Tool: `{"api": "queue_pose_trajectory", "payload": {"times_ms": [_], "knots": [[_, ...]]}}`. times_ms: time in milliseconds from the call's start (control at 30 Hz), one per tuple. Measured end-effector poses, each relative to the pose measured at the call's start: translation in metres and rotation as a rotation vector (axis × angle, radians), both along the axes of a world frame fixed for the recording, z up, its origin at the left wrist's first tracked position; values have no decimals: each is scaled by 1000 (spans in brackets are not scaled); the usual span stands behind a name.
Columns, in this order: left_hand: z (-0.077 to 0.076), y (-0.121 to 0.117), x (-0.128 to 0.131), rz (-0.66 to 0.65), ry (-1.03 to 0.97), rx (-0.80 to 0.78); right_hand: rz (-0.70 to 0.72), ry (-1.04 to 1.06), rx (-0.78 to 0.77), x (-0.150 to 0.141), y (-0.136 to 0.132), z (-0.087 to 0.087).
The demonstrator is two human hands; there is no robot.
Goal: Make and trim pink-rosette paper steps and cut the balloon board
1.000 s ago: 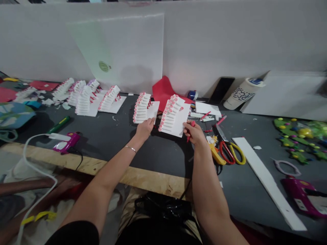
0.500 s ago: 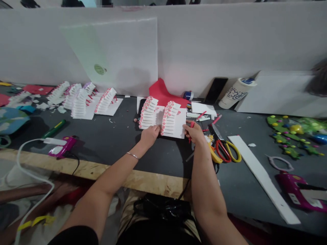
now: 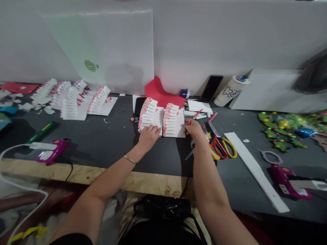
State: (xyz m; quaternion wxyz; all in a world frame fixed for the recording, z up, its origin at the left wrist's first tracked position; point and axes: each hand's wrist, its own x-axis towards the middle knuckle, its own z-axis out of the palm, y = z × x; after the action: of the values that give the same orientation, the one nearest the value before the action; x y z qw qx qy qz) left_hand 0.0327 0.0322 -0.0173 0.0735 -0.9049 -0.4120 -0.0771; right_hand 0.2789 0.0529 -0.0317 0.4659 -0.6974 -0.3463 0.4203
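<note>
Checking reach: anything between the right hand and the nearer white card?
Nothing visible. The right hand, holding a red item, is already at the white card's right edge. The scissors lie beyond the hand, away from the card.

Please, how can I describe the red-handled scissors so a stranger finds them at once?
On the dark worktop, find the person's right hand. Just to its right lie the scissors, blades pointing toward the wall; their red handles, beside yellow handles, set them apart.
</note>
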Motion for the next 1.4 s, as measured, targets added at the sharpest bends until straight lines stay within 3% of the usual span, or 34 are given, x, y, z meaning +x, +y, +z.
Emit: {"api": "queue_pose_trajectory", "payload": {"times_ms": [667,833,933,1000,1133,1200,1400], "knots": [[-1,-14,7,-75,-8,40,138,-341,-77,4,-4,10],[4,-10,-1,-131,-245,130,189,-376,-126,6,-2,8],[8,9,-21,45,-507,196,213,-384,-153,6,-3,10],[9,25,-37,244,-674,132,217,-382,-176,5,-3,13],[4,48,-58,551,-781,-318,224,-353,-206,3,-5,18],[1,52,-61,591,-770,-435,233,-334,-210,3,-6,21],[-4,53,-60,576,-828,-577,234,-279,-207,4,-7,23]]}}
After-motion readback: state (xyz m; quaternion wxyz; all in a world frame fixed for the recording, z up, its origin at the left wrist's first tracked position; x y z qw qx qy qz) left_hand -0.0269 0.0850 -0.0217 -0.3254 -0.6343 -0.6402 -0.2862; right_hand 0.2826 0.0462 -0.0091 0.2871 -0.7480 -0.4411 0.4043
